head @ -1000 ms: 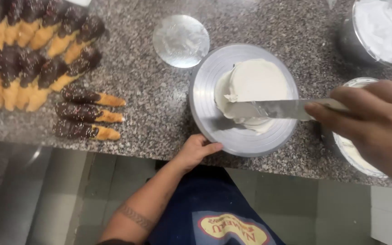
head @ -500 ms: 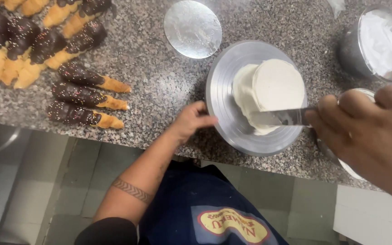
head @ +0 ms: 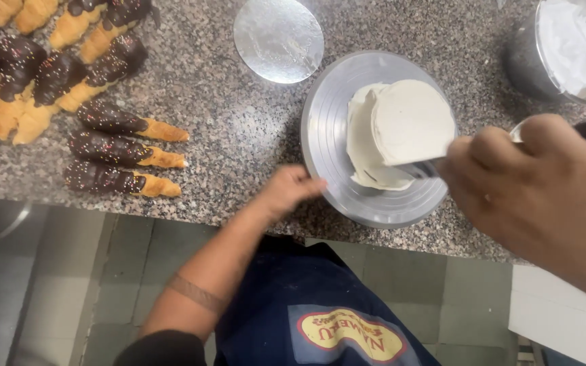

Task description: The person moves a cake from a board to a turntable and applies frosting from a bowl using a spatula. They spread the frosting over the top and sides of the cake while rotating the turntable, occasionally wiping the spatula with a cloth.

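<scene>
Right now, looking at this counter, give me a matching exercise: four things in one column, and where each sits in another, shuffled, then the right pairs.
Things:
1. white frosted cake
2. chocolate-dipped pastry cones
3. round silver board
4. left hand

Places:
A. far left of the counter
B. on the grey turntable
C. at the turntable's near-left rim
D. lying flat behind the turntable

Pairs: 1-B, 2-A, 3-D, 4-C
</scene>
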